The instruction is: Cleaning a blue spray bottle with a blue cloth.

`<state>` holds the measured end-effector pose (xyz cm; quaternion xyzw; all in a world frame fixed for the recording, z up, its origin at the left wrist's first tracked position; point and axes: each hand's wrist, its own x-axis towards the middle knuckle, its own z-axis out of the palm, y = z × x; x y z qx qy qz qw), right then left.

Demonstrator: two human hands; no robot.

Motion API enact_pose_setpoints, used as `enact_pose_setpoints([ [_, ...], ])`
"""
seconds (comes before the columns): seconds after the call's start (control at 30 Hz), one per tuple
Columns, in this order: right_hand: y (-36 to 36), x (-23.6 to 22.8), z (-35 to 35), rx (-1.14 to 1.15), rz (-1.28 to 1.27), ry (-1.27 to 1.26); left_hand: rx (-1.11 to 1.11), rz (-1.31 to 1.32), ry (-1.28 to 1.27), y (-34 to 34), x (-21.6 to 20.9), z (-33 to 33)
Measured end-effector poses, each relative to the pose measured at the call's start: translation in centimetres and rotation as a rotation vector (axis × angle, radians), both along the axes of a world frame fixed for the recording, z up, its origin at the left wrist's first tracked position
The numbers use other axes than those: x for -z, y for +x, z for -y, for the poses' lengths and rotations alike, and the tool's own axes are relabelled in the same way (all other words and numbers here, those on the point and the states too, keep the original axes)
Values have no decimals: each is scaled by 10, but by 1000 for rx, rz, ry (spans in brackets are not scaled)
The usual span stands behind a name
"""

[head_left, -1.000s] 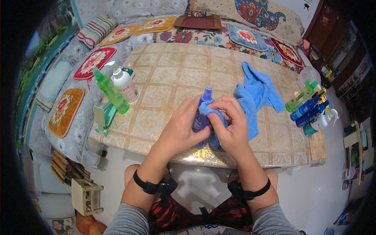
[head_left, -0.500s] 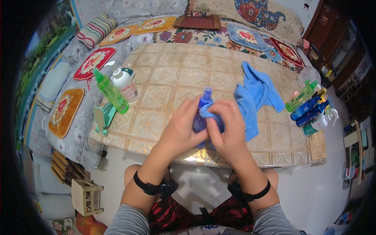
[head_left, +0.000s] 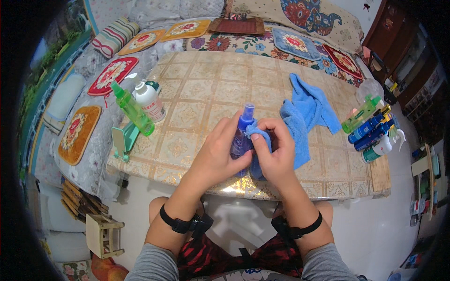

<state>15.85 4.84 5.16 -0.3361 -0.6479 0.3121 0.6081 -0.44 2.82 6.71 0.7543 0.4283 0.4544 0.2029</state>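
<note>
A translucent purple-blue spray bottle (head_left: 246,119) stands upright near the table's front edge, its clear cap uppermost. My left hand (head_left: 213,152) is wrapped round its left side. Between the thumb and fingers of my right hand (head_left: 277,157) is a bunched corner of a blue cloth (head_left: 300,126), touching the bottle just below the spray head. The rest of the cloth trails over the table, behind and to the right of that hand. My fingers hide part of the bottle's body.
A green spray bottle (head_left: 133,112), a white pump bottle (head_left: 149,100) and a mint-green phone stand (head_left: 124,140) occupy the table's left side. Several bottles, including a blue one (head_left: 365,132), line the right edge. Cushioned seating surrounds the far side; a small wooden stool (head_left: 101,234) is at lower left.
My right fingers have shifted slightly, curling tighter and drawing the cloth corner a little right along the bottle's neck. The left hand and bottle stay nearly where they were.
</note>
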Motion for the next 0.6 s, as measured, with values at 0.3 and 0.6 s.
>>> enact_pose_setpoints([
  [0.3, -3, -9, 8, 50, 105, 126, 48, 64, -52, -6, 3, 0],
  [0.6, -12, -16, 20, 183, 322, 311, 8, 5, 60, -6, 11, -3],
])
